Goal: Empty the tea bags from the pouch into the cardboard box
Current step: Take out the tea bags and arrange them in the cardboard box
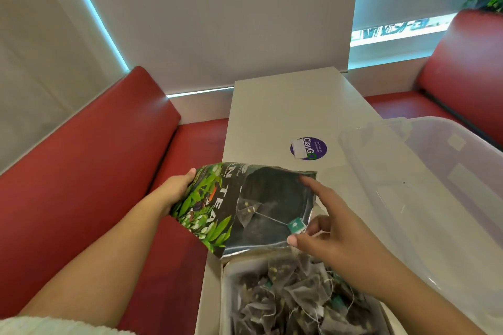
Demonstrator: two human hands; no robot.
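Note:
A dark tea pouch (217,204) with green leaf print is held on its side above the box, its torn mouth facing right. My left hand (177,189) grips its closed end. My right hand (324,228) is at the mouth, index finger stretched along the upper lip, thumb and a finger pinching the teal tag (296,226) of a tea bag (249,212) that lies inside. The open cardboard box (226,294) below is filled with several mesh tea bags (294,296).
A white table (277,117) carries a round purple sticker (309,148). A clear plastic bin (435,187) stands on the right of the table. Red bench seats (95,177) run along the left and the far right.

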